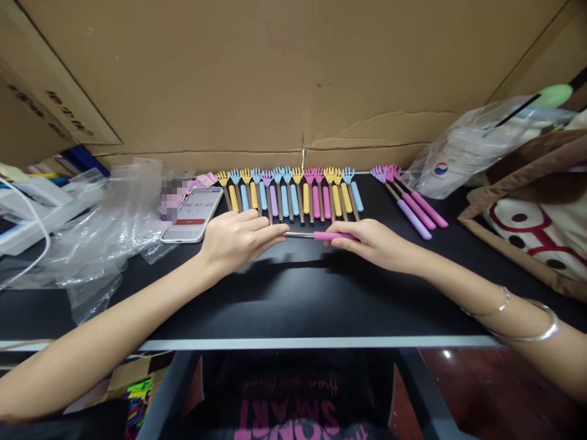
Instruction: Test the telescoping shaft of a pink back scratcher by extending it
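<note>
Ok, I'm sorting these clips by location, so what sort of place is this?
Probably a makeshift workstation, though whether in a home or a workshop I can't tell: many alike colourful scratchers are set side by side, clear plastic bags lie to the left, and cardboard screens the back.

Workshop-like bench (275,311): cardboard walls (257,79), plastic bags (98,226), lined-up back scratchers (294,200).

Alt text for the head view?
A person's left hand and right hand hold a pink-handled rod over a black desk. Behind lies a row of colourful scratchers, with three more at right and a phone at left.
</note>
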A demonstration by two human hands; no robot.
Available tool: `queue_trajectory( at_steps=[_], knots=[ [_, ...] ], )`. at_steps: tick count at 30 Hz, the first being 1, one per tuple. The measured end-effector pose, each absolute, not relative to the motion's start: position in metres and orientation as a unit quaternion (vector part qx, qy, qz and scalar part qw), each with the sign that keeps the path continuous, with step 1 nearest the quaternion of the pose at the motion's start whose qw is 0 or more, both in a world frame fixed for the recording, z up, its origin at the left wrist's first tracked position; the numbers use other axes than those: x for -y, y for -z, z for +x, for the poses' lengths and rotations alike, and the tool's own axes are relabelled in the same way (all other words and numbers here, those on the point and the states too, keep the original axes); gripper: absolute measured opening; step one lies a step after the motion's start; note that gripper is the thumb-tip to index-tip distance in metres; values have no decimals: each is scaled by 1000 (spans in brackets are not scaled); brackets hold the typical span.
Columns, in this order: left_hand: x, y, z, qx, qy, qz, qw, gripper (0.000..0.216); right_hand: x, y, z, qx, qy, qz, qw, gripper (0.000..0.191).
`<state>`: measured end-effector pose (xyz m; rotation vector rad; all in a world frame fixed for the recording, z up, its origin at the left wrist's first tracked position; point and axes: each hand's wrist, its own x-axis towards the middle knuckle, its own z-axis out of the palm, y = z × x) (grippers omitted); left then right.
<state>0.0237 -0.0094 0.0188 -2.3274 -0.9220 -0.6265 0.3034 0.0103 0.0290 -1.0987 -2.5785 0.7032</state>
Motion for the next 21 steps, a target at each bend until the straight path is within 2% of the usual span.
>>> queue_trajectory(
  at_steps=[8, 16, 21],
  knots=[
    [9, -16, 24, 322, 242, -865, 299, 29, -8, -32, 303, 877, -288, -367, 115, 44],
    [9, -22, 27, 343, 248, -867, 265, 30, -7, -42, 309, 904, -76, -411, 90, 43],
    [8, -23, 24, 378, 228, -876, 192, 30, -10, -46, 316, 911, 19, -400, 98, 40]
  ],
)
